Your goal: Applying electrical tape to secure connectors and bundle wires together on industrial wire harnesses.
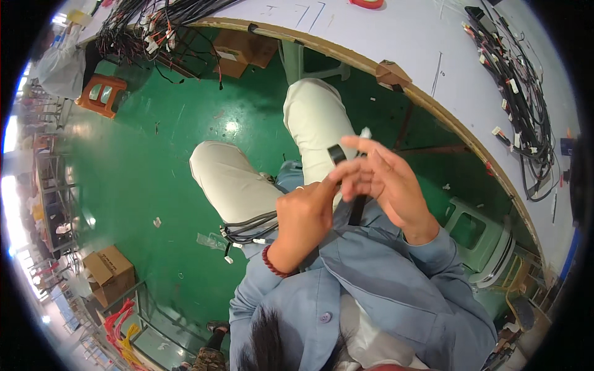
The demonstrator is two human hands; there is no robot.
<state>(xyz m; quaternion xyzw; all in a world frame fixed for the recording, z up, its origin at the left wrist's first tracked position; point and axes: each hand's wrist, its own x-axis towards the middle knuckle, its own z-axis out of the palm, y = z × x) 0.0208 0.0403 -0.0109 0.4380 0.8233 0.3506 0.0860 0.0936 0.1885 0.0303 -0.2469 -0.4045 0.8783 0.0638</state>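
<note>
My left hand (303, 213) is closed, its back turned up, above my lap. A bundle of black cables (250, 227) with small white connectors runs in under it, and the fingers close round this bundle. My right hand (390, 188) is beside it, palm partly showing, fingers loosely bent and apart, slightly blurred. Its fingertips meet the left hand's fingertips. A short black band (336, 154), perhaps tape, shows just beyond them. A whitish tip (365, 133) sticks out behind the right index finger. Below the right hand hangs a black strip (357, 211), its kind unclear.
A white worktable (408, 37) curves round the front and right. Black wire harnesses lie on it at right (513, 93) and far left (154, 31). A green stool (476, 238) stands at right, an orange stool (102, 96) at left. Cardboard boxes (110, 272) rest on the left side.
</note>
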